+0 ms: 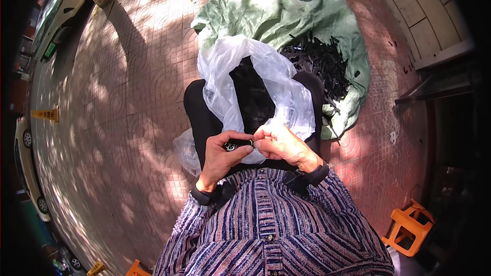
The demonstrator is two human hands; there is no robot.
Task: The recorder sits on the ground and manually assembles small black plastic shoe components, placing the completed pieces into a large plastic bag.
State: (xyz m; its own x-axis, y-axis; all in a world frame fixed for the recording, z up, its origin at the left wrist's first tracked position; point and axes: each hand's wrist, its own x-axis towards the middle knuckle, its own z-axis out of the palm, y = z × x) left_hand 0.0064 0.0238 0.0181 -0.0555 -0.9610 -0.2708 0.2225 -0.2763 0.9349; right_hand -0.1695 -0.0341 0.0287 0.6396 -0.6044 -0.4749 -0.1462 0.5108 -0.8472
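Over my lap, my left hand [222, 154] is closed around a small dark piece [238, 144] with a shiny rounded end; its exact kind is too small to tell. Thumb and forefinger of my right hand [284, 145] pinch at the other end of it, and the fingertips of both hands nearly meet. A clear plastic bag [221, 64] lies across my knees just beyond the hands, its mouth wide. Inside it are dark things [250, 89], hard to make out in the shade.
On the paving beyond my right knee, a green woven sack [266, 7] is spread with a heap of black strip-like pieces [327, 66]. An orange stool [409, 227] stands at the lower right. Cars [56, 7] are along the left, and a tiled wall [424, 10] is at the right.
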